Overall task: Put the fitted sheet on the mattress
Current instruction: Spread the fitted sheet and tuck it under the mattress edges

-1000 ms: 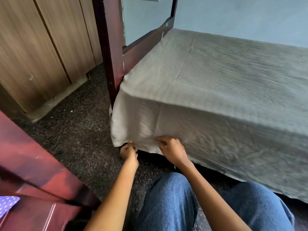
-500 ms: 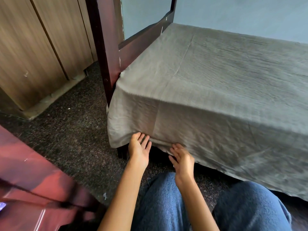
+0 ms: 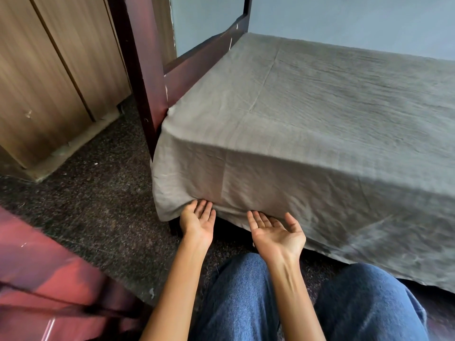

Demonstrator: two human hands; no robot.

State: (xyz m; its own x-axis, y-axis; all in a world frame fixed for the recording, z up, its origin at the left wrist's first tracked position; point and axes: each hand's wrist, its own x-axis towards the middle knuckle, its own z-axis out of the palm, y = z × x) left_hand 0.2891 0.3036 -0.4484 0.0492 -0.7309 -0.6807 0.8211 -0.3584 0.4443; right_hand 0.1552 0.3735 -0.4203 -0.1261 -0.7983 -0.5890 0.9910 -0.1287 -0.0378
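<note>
Corner tuck in hand, lower centre: left hand and right hand spread palm-up, nothing gripped, fingertips at hanging hem of grey-green crinkled fitted sheet. Hem to be pushed under next.

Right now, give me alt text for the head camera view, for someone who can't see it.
Two open, palm-up hands, left hand and right hand, reach to the lower hem of a grey fitted sheet draped over a mattress corner. A dark red bedpost stands at that corner, with speckled carpet below and the person's jeans in the foreground.
</note>
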